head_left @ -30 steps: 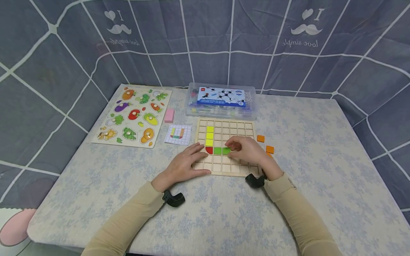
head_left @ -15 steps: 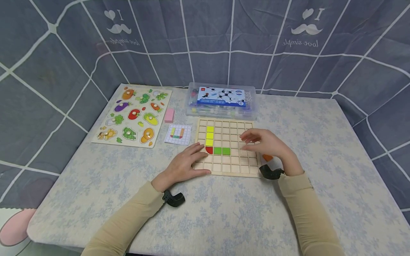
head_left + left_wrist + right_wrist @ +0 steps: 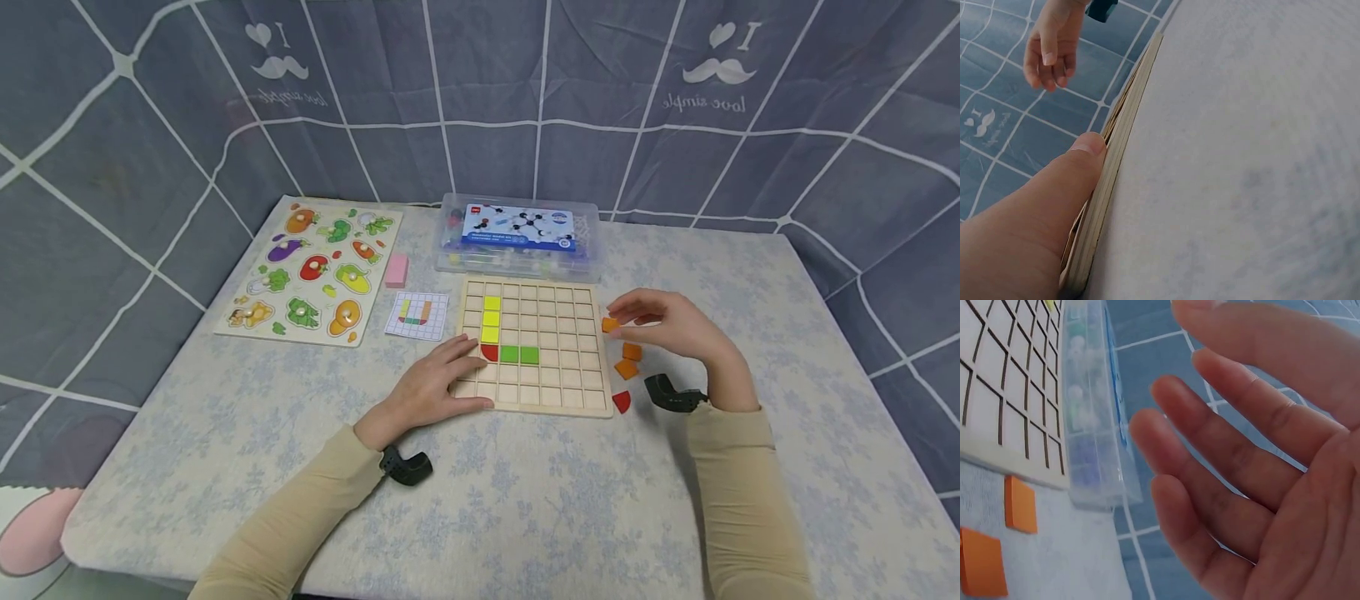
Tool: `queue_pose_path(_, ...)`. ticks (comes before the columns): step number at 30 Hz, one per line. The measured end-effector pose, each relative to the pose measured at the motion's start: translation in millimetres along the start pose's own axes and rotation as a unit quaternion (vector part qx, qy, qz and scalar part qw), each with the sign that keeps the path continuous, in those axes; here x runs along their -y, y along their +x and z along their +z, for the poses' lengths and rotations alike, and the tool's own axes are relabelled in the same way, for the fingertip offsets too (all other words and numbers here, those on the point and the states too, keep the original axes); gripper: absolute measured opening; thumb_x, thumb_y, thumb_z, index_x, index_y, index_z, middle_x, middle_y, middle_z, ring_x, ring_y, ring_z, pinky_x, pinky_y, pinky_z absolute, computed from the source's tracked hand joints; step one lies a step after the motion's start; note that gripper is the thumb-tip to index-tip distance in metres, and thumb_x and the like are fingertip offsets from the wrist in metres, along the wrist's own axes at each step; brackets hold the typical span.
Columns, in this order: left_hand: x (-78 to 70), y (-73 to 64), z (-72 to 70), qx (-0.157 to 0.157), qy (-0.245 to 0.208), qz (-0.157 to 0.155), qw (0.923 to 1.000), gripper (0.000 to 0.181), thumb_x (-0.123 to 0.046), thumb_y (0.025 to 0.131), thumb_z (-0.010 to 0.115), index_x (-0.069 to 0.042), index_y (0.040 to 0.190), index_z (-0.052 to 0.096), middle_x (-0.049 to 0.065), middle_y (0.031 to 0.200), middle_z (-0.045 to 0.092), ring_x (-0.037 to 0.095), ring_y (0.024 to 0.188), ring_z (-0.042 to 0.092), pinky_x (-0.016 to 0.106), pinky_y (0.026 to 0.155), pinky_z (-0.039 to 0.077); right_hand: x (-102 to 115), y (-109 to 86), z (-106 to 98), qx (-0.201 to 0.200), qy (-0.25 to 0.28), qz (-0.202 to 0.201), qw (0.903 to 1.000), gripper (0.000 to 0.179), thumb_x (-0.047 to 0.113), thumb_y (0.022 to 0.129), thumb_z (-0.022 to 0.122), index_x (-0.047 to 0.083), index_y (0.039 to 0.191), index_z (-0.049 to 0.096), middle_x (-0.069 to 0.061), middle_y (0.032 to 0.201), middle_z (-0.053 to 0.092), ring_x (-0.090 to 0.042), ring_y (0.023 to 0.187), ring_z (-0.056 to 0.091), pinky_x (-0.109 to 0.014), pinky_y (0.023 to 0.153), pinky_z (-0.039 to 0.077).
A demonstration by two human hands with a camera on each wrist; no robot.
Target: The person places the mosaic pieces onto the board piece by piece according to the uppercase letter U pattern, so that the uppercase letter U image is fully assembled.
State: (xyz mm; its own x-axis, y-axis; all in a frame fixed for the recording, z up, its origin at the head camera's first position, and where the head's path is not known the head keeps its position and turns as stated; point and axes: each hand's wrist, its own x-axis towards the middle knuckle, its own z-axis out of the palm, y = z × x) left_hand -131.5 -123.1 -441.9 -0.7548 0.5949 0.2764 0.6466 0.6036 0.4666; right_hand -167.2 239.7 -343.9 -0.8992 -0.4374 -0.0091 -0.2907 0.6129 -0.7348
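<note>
The desk (image 3: 510, 500) offers a broad stretch of patterned surface between the grid board (image 3: 551, 375) and its front edge, and another from the right hand to its right edge. The vegetable puzzle (image 3: 326, 327) lies flat toward the far left. The grid board sits mid-desk, a see-through box (image 3: 521, 225) close behind its far edge. The right hand (image 3: 667, 325), loosely bent and holding nothing, hovers off the board's right edge by the orange tiles (image 3: 632, 352). The left hand (image 3: 431, 379) rests spread over the board's left side, thumb at its near edge. Left of the board lie a pattern card (image 3: 417, 329) and a pink block (image 3: 397, 271). In the grid sit yellow tiles (image 3: 491, 319), green tiles (image 3: 519, 355) and a rounded red tile (image 3: 489, 353); another red piece (image 3: 622, 402) lies just outside the right edge.
</note>
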Motion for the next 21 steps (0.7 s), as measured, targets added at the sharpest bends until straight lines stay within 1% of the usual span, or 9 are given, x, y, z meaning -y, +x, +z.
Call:
queue_pose_path(3,0.1,-0.1,-0.2,0.001,0.0,0.0,1.0,0.058,-0.049,0.078,0.071,-0.011,0.121,0.063,0.014,0.139,0.046,0.028,0.135,0.033,0.043,0.107,0.033,-3.4,-0.6,-1.0,0.004,0.002,0.009,1.0,0.035,0.019,0.085,0.072,0.003,0.114,0.064,-0.014,0.109,0.063,-0.018,0.094,0.057,-0.024,0.081,0.046)
queue_pose_path(7,0.1,0.1,0.0,-0.003,-0.001,0.002,1.0,0.058,-0.049,0.078,0.071,-0.011,0.121,0.063,0.014,0.139,0.046,0.027,0.134,0.033,0.043,0.107,0.033,-9.9,-1.2,-0.1,0.021,-0.015,0.024,0.9994,0.033,0.019,0.085,0.071,0.002,0.112,0.064,-0.013,0.109,0.064,-0.02,0.094,0.058,-0.03,0.084,0.046)
queue_pose_path(10,-0.3,0.1,0.1,-0.006,-0.001,0.002,1.0,0.058,-0.049,0.078,0.072,-0.011,0.12,0.063,0.014,0.139,0.046,0.027,0.134,0.034,0.043,0.106,0.033,-15.3,-4.2,0.9,0.033,-0.019,0.027,0.9989,0.032,0.019,0.084,0.072,0.002,0.111,0.064,-0.01,0.108,0.064,-0.021,0.094,0.058,-0.033,0.084,0.047)
queue_pose_path(12,-0.7,0.0,0.1,-0.007,-0.001,0.002,1.0,0.058,-0.05,0.078,0.072,-0.011,0.119,0.064,0.014,0.139,0.047,0.027,0.134,0.034,0.043,0.106,0.033,-17.9,-7.1,1.9,0.039,-0.012,0.027,0.9988,0.032,0.02,0.084,0.073,0.004,0.11,0.065,-0.008,0.107,0.065,-0.019,0.093,0.059,-0.032,0.083,0.047)
queue_pose_path(17,-0.9,0.2,0.2,-0.004,-0.002,-0.002,1.0,0.058,-0.05,0.078,0.071,-0.011,0.12,0.064,0.013,0.139,0.046,0.026,0.135,0.033,0.043,0.107,0.033,-24.7,-15.1,6.9,0.051,0.011,0.013,0.9985,0.028,0.017,0.084,0.072,0.005,0.109,0.066,-0.006,0.1,0.066,-0.015,0.087,0.059,-0.03,0.076,0.049)
queue_pose_path(21,-0.3,0.4,-0.2,-0.002,-0.001,-0.002,1.0,0.058,-0.051,0.078,0.071,-0.011,0.12,0.064,0.013,0.139,0.046,0.027,0.135,0.033,0.042,0.107,0.033,-30.9,-21.4,13.6,0.064,0.036,0.01,0.9972,0.028,0.016,0.082,0.074,0.005,0.107,0.066,-0.007,0.097,0.068,-0.015,0.084,0.059,-0.029,0.071,0.049)
